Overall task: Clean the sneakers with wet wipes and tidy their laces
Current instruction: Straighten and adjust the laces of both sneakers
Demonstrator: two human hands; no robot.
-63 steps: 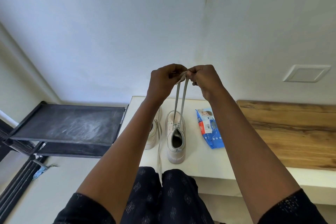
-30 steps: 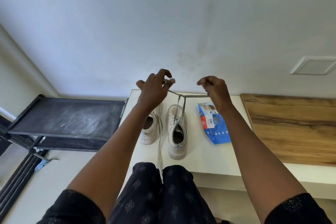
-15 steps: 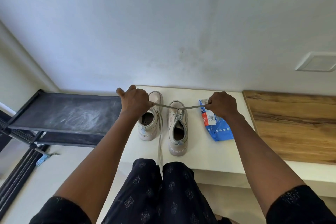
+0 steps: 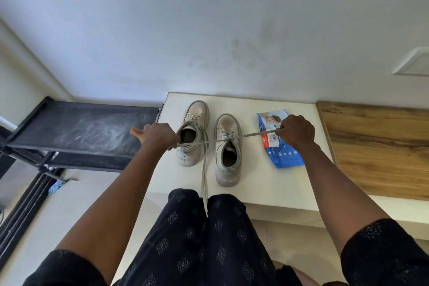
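Two pale sneakers stand side by side on a white ledge (image 4: 267, 188), toes toward the wall. The right sneaker (image 4: 228, 149) has its grey lace (image 4: 251, 134) pulled taut sideways in both directions. My left hand (image 4: 159, 134) grips one lace end over the left sneaker (image 4: 193, 132). My right hand (image 4: 296, 132) pinches the other end above a blue wet wipes pack (image 4: 282, 148). The left sneaker's loose lace (image 4: 204, 181) trails down off the ledge onto my lap.
A dusty black shelf rack (image 4: 81, 132) stands to the left of the ledge. A wooden panel (image 4: 380, 146) adjoins the ledge on the right. The white wall rises directly behind the sneakers. My dark patterned trousers fill the foreground.
My hands came down from held high together and spread apart, drawing the right sneaker's lace ends out sideways until they are taut and low over the shoes.
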